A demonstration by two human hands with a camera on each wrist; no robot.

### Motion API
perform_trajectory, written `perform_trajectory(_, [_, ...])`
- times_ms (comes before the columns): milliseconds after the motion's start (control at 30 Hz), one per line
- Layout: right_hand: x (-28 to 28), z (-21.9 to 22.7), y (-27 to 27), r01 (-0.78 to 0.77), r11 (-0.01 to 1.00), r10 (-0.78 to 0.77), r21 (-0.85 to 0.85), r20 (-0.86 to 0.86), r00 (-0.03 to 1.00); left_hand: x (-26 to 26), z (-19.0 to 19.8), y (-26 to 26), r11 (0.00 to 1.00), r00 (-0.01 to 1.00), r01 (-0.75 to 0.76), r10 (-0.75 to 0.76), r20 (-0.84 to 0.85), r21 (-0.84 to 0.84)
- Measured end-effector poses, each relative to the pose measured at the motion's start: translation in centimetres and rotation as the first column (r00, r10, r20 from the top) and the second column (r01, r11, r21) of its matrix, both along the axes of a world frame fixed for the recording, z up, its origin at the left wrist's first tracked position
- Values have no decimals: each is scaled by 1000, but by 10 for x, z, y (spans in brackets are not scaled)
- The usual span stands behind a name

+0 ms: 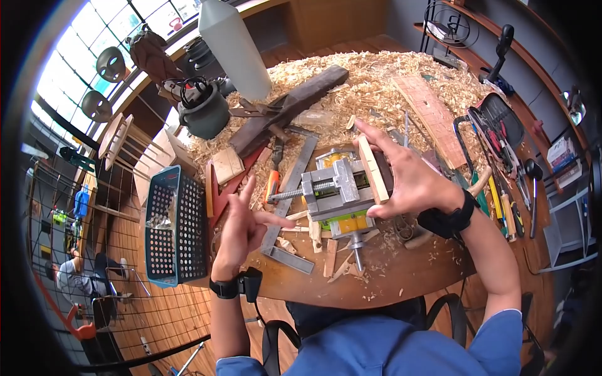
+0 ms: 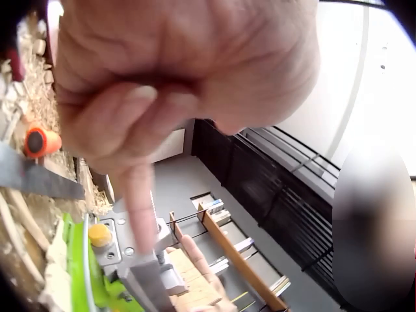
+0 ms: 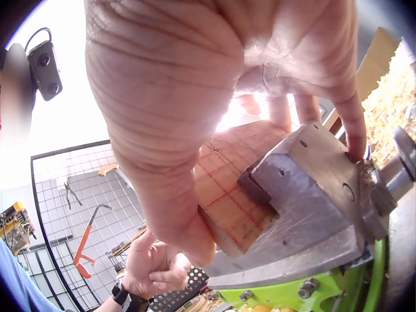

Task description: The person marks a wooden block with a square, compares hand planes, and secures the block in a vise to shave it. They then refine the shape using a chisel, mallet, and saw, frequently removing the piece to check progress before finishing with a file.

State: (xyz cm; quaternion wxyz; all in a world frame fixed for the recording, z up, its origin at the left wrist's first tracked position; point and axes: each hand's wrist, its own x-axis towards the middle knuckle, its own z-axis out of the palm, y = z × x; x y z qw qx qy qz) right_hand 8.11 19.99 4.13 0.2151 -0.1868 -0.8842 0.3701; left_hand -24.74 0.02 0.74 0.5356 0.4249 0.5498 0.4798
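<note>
A steel drill-press vise (image 1: 344, 183) with a green and yellow base sits near the table's front edge. In its jaws stands a wooden block (image 1: 373, 170), marked with red pencil lines (image 3: 227, 185) in the right wrist view. My right hand (image 1: 419, 182) spans the block, thumb at its near end and fingers at its far end. To the left of the vise, my left hand (image 1: 239, 230) holds nothing. Its index finger points toward the vise's screw side, and other fingers curl in toward the palm in the left wrist view.
A steel square (image 1: 301, 164) and an orange-handled tool (image 1: 272, 183) lie left of the vise. A perforated basket (image 1: 193, 232) stands at the table's left edge. Shavings (image 1: 376, 81) cover the back, near a white bottle (image 1: 235, 50). Hand tools (image 1: 501, 194) lie at right.
</note>
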Motion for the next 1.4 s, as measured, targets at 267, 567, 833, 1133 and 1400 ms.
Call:
perform_trajectory(267, [1, 1, 0, 1, 998, 2, -61, 36, 999, 4, 13, 8, 989, 994, -78, 67, 90, 124])
perform_trajectory(567, [-1, -9, 3, 4, 999, -2, 40, -46, 999, 16, 0, 24, 963, 905, -265, 233, 356, 45])
perform_trajectory(833, [0, -4, 2, -8, 997, 10, 73, -27, 1000, 16, -4, 5, 994, 979, -109, 104, -174, -19])
perform_trajectory(1133, [0, -1, 2, -8, 1000, 8, 14, 8, 1000, 29, -22, 10, 928, 954, -244, 178, 240, 282])
perform_trajectory(1400, [-1, -1, 3, -21, 999, 21, 26, -1, 1000, 22, -21, 3, 988, 891, -128, 151, -428, 83])
